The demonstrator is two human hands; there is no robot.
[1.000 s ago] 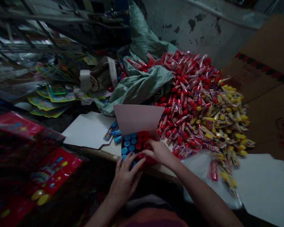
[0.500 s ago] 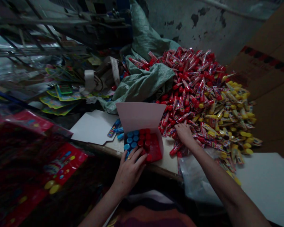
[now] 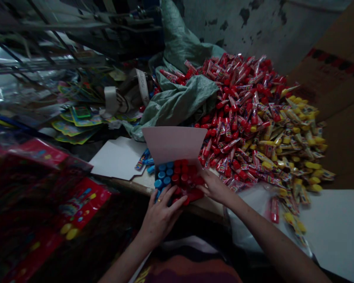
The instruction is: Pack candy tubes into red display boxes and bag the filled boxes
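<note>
A small box with a raised pale pink lid (image 3: 174, 143) stands at the table edge. Inside, blue-capped tubes (image 3: 161, 174) fill the left side and red-capped tubes (image 3: 184, 179) stand to their right. My left hand (image 3: 162, 214) lies over the box's front edge, its fingers apart and resting on the nearest caps. At the box's right side, my right hand (image 3: 214, 186) is closed around red-capped tubes (image 3: 196, 182); how many it holds is blurred. Some blue tubes (image 3: 142, 159) lie just left of the box.
A big heap of wrapped red-capped tubes (image 3: 233, 106) spreads behind and right, with yellow-capped ones (image 3: 301, 137) beside it. Green sacking (image 3: 179, 100) lies behind the lid. White card (image 3: 118, 157), printed red packages (image 3: 79, 208) and a clear plastic bag (image 3: 250, 224) surround the box.
My right hand has moved left from the heap to the box, bringing red-capped tubes. A red tube now lies on the plastic bag. My left hand has stayed on the box.
</note>
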